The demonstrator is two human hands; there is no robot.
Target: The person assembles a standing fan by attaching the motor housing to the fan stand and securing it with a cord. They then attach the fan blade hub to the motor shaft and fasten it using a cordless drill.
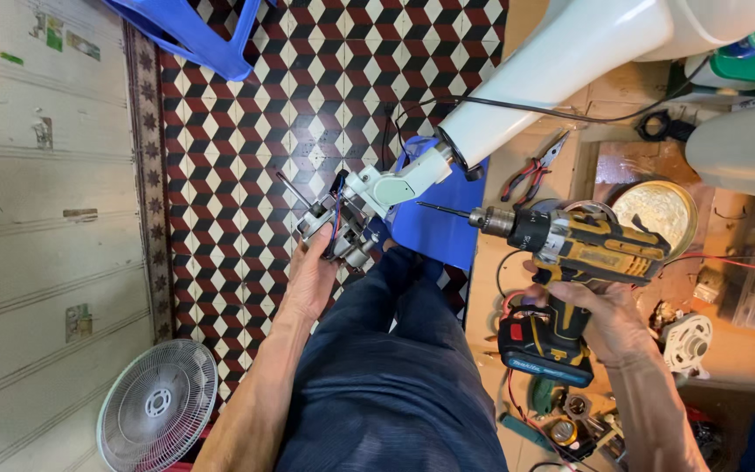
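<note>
Yellow and black plastic marks the cordless drill (570, 253) in the head view, gripped by the right hand (609, 319) with the fingers wrapped tight around its handle above the dark battery pack with its red patch; the drill lies roughly level over the edge of the worktop (561, 170), its thin bit pointing left toward the fan motor assembly (342, 223) but well short of it. The left hand (312, 275) holds that motor from below, fingers curled around its metal body, with a bare shaft sticking out up and to the left and thin wires running over it. A pale grey neck joint joins the motor to the white fan column (561, 65), which slants up to the top right corner of the picture. Both hands work above the person's lap in dark blue trousers (395, 385), over a floor of red, black and white cube-pattern tiles (246, 140). A blue flat piece (434, 223) lies just behind the motor, between it and the worktop. On the worktop, red-handled pliers (530, 170) rest near the column, a round gold-coloured tin lid (661, 210) sits just beyond the drill, and a small white motor part (685, 343) lies to the right of the right hand, amid red and black wires. A white fan grille (157, 406) lies on the floor at lower left, and a blue plastic stool (198, 31) stands at the top.
</note>
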